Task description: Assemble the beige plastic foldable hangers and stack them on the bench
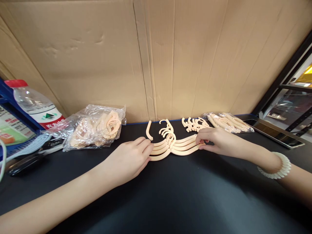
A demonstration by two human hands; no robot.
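Several beige plastic clothes hangers [182, 150] lie stacked on the black tabletop, their curved hooks bunched at the middle and pointing away from me. My left hand [130, 157] is closed around the left ends of their arms, and its fingers cover those tips. At the opposite side, my right hand [214, 141] pinches the right ends between thumb and fingers. One loose curved hanger arm [148, 130] rests just beyond my left fingers. Behind my right hand is a small pile of loose beige hooks [195, 124].
A clear bag of beige parts [95, 128] sits at left, beside a red-capped bottle [39, 104] and a blue container. Another bag of parts [229, 122] and a phone-like dark slab [275, 131] lie at right. A cardboard wall [109, 58] borders the table's back.
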